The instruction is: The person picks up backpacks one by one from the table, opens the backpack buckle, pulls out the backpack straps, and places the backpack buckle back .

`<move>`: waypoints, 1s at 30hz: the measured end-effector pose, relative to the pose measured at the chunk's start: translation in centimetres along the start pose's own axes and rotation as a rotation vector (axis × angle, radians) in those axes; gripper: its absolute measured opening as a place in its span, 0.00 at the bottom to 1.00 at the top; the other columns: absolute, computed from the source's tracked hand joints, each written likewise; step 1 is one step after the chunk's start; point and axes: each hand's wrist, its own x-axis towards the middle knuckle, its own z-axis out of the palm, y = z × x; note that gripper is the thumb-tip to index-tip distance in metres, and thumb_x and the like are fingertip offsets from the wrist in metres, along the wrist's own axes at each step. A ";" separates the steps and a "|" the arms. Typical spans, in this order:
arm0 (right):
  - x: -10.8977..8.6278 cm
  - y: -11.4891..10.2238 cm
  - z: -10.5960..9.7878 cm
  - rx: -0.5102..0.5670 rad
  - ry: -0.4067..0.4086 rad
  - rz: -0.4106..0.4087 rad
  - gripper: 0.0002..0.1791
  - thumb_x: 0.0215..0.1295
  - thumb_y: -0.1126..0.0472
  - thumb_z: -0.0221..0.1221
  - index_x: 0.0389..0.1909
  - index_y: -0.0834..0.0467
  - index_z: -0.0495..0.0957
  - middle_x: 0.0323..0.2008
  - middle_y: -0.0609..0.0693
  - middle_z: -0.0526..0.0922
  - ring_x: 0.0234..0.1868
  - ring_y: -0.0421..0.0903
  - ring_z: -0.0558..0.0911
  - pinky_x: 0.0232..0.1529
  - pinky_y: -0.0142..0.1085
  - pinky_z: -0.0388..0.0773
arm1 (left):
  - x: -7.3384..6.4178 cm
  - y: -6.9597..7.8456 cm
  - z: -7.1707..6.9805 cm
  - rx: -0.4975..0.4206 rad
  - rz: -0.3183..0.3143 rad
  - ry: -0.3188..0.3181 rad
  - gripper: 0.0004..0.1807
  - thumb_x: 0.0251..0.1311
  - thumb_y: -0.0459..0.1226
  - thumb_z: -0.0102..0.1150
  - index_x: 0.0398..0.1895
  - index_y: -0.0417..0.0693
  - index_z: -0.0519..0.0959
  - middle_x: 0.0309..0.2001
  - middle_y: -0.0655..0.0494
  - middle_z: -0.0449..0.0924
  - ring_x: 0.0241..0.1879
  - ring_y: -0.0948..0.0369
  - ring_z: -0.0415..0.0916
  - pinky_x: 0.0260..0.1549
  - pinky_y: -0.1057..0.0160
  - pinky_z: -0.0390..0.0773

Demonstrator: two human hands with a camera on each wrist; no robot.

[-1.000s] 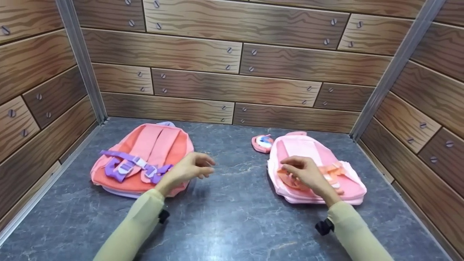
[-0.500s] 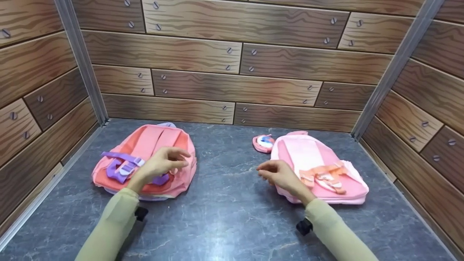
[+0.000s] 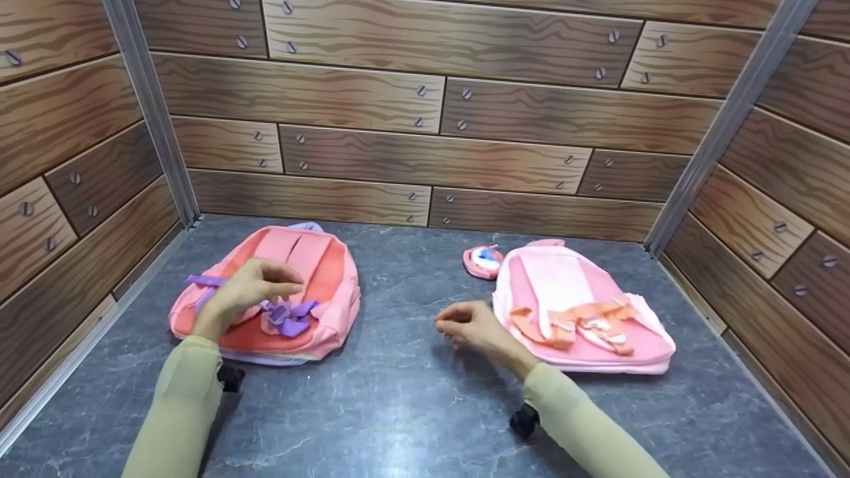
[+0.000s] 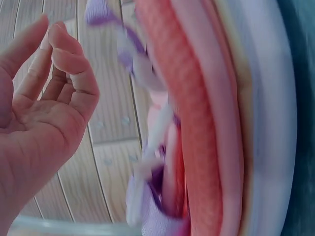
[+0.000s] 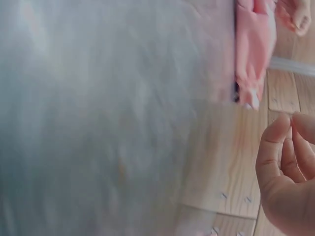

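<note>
My empty, loosely bent left hand [image 3: 255, 287] hangs over the rounded coral fabric backpack [image 3: 340, 265]; my empty, relaxed right hand [image 3: 477, 326] is farther right.

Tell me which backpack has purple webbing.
The coral backpack on the left, under the left hand; the pale pink backpack on the right has orange webbing.

The coral backpack [image 3: 325, 265] lies straps-up at left, its purple webbing [image 3: 293, 326] crumpled on top. The pink backpack [image 3: 554, 275] with orange webbing [image 3: 563, 336] lies straps-up at right
</note>
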 end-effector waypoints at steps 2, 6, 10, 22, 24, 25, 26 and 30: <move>0.0 0.0 0.7 0.002 -0.021 0.009 0.15 0.73 0.69 0.64 0.52 0.78 0.79 0.32 0.47 0.85 0.32 0.40 0.81 0.31 0.31 0.80 | -0.2 -0.2 -0.8 0.032 -0.009 0.025 0.15 0.69 0.32 0.67 0.52 0.27 0.83 0.41 0.49 0.86 0.35 0.59 0.79 0.35 0.62 0.82; 0.3 -0.5 1.9 0.018 -0.060 0.024 0.15 0.73 0.69 0.64 0.52 0.78 0.79 0.32 0.47 0.84 0.32 0.40 0.80 0.31 0.31 0.81 | -0.7 -0.7 -2.4 0.077 -0.033 0.088 0.18 0.69 0.32 0.67 0.55 0.26 0.81 0.44 0.49 0.86 0.38 0.62 0.79 0.37 0.63 0.83; 0.8 -1.2 3.0 0.062 -0.081 0.036 0.15 0.71 0.70 0.64 0.51 0.79 0.80 0.30 0.47 0.84 0.32 0.39 0.80 0.32 0.30 0.81 | -1.1 -1.4 -3.7 0.075 -0.030 0.139 0.19 0.69 0.31 0.68 0.56 0.24 0.81 0.46 0.49 0.87 0.40 0.67 0.79 0.41 0.67 0.81; 2.9 -2.5 6.7 0.039 -0.143 0.045 0.15 0.71 0.69 0.65 0.53 0.75 0.82 0.43 0.55 0.88 0.38 0.41 0.83 0.41 0.38 0.86 | -2.9 -3.1 -6.9 0.043 -0.087 0.281 0.21 0.69 0.32 0.68 0.60 0.26 0.80 0.41 0.61 0.87 0.40 0.70 0.80 0.41 0.68 0.82; 3.3 -2.6 7.4 0.047 -0.150 0.046 0.16 0.71 0.69 0.65 0.54 0.75 0.82 0.48 0.60 0.87 0.41 0.42 0.84 0.46 0.42 0.87 | -3.2 -3.4 -7.4 0.053 -0.103 0.288 0.21 0.69 0.32 0.68 0.61 0.27 0.80 0.45 0.58 0.87 0.41 0.71 0.79 0.44 0.70 0.81; 3.4 -2.6 7.8 0.054 -0.152 0.047 0.16 0.71 0.69 0.65 0.55 0.75 0.81 0.50 0.62 0.86 0.42 0.43 0.84 0.48 0.43 0.86 | -3.3 -3.6 -7.6 0.063 -0.117 0.289 0.22 0.69 0.32 0.68 0.61 0.27 0.80 0.47 0.56 0.86 0.42 0.70 0.78 0.44 0.70 0.80; 3.6 -2.7 8.2 0.061 -0.155 0.048 0.17 0.71 0.69 0.65 0.56 0.75 0.81 0.52 0.64 0.86 0.43 0.43 0.83 0.50 0.45 0.86 | -3.5 -3.8 -7.8 0.077 -0.129 0.289 0.22 0.70 0.33 0.68 0.62 0.27 0.79 0.49 0.53 0.86 0.43 0.70 0.77 0.45 0.70 0.80; 4.2 -2.8 9.9 0.091 -0.170 0.050 0.17 0.71 0.72 0.64 0.57 0.74 0.81 0.54 0.67 0.84 0.46 0.45 0.84 0.53 0.46 0.85 | -4.2 -4.8 -8.3 0.139 -0.171 0.293 0.25 0.71 0.33 0.67 0.66 0.27 0.76 0.57 0.37 0.81 0.47 0.65 0.73 0.44 0.74 0.77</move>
